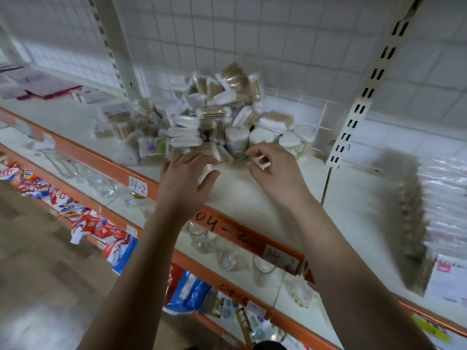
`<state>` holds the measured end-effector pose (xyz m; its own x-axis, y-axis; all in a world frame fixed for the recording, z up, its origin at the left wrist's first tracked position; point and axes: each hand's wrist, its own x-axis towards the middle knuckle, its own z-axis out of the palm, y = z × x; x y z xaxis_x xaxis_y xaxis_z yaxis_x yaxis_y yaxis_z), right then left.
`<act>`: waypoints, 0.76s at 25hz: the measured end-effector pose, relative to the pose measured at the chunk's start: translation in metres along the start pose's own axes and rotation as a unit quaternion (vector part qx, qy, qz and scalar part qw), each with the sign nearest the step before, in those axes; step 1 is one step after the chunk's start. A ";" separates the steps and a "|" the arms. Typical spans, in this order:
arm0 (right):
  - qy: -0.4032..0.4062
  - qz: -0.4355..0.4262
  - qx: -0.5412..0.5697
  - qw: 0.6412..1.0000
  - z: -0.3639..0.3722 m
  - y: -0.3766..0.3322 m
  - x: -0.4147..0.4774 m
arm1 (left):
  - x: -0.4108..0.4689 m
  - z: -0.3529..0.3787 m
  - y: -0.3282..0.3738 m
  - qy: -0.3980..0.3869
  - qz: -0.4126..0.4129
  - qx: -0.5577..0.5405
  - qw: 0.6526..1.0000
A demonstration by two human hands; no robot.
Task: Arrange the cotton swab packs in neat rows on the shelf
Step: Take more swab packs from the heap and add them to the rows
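White orange-edged shelving [252,198] is piled, just beyond both hands, with clear-wrapped wooden-stick cotton swab packs [214,117], one small pack [206,171] being gripped by the left hand [184,178], while whether the curled right hand [275,173] holds anything cannot be told.

white shelf [252,198], heaped cotton swab packs [202,117]

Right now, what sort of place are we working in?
Probably a small shop, perhaps its stockroom: tiered shelves with orange rails bearing handwritten 04-2 labels, swab packs heaped on one level, and glasses and packaged goods on those below.
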<state>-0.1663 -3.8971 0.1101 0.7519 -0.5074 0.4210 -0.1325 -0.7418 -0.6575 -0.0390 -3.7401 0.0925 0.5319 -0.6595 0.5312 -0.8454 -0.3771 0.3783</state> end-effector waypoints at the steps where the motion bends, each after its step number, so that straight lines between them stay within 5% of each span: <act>1: -0.003 -0.001 0.002 1.000 0.010 -0.002 0.005 | 0.000 -0.004 -0.010 0.004 -0.007 -0.003 1.000; 13: -0.077 -0.004 -0.005 0.997 0.079 -0.011 0.060 | 0.006 -0.017 -0.077 0.010 -0.036 -0.009 0.999; 19: 0.013 -0.013 -0.003 1.000 0.076 -0.015 0.079 | 0.018 -0.012 -0.087 0.017 -0.023 -0.024 0.999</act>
<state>-0.0556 -3.8925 0.1057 0.7384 -0.4987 0.4540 -0.1162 -0.7572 -0.6427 0.0449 -3.7113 0.0786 0.5718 -0.6190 0.5385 -0.8175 -0.3746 0.4374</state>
